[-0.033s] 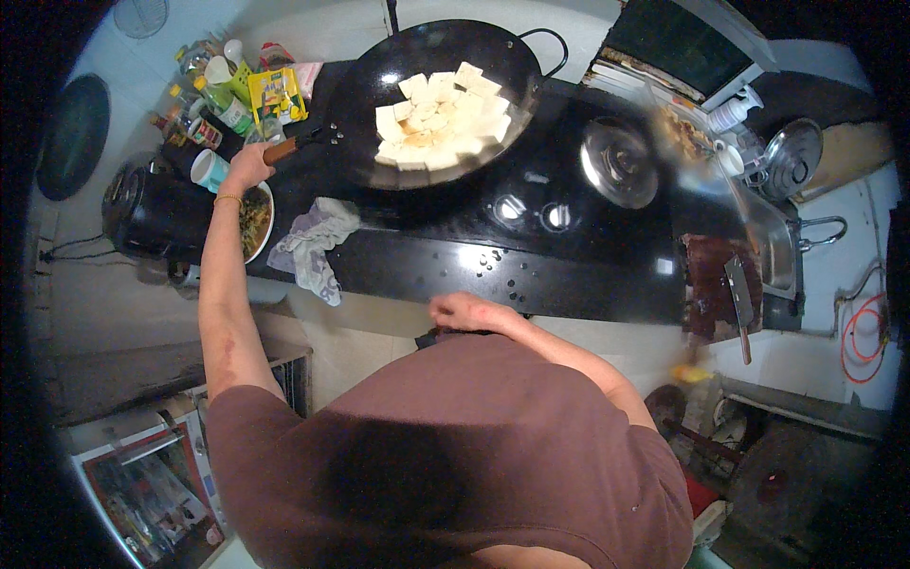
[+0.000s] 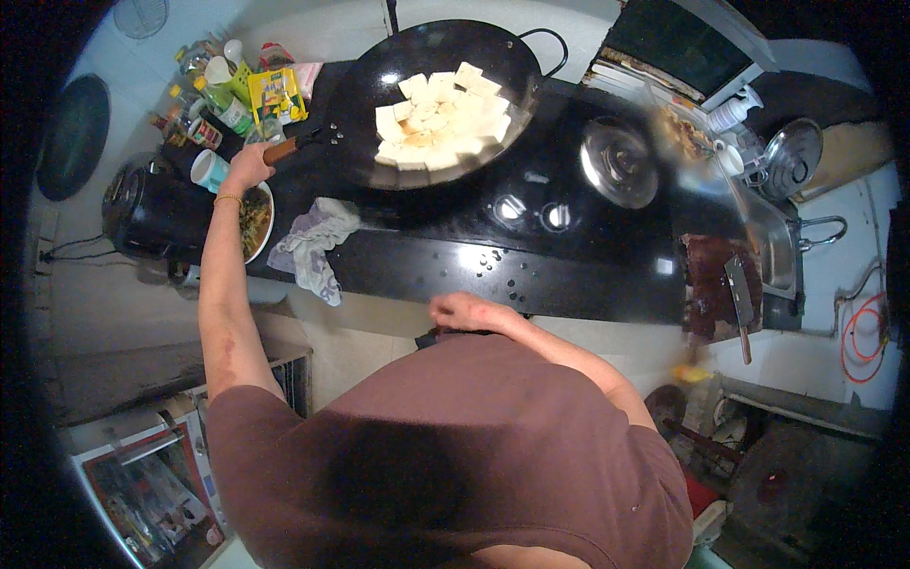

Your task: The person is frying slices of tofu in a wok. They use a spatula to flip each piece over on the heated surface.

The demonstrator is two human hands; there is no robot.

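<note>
My left hand (image 2: 250, 169) is wrapped round the brown wooden handle (image 2: 281, 151) of a large black wok (image 2: 355, 142). Pale slabs of tofu (image 2: 445, 123) lie in the wok in a rough ring, with a little brownish liquid among them. Below my left wrist is a white bowl (image 2: 269, 232) of chopped greenish-brown food, partly hidden by my forearm. My right hand (image 2: 464, 311) is bent in front of my body at the counter's near edge, its fingers loosely curled with nothing visible in them. Between the hands a crumpled grey cloth (image 2: 318, 242) hangs over the counter edge.
Bottles (image 2: 223, 106), a yellow packet (image 2: 277, 95) and a white-and-teal cup (image 2: 209, 169) crowd the left. A glass lid (image 2: 619, 163) lies right of the wok, past two stove knobs (image 2: 533, 214). Further right, a cleaver (image 2: 737, 294) rests on a reddish-brown board (image 2: 701, 284) beside the sink (image 2: 773, 237).
</note>
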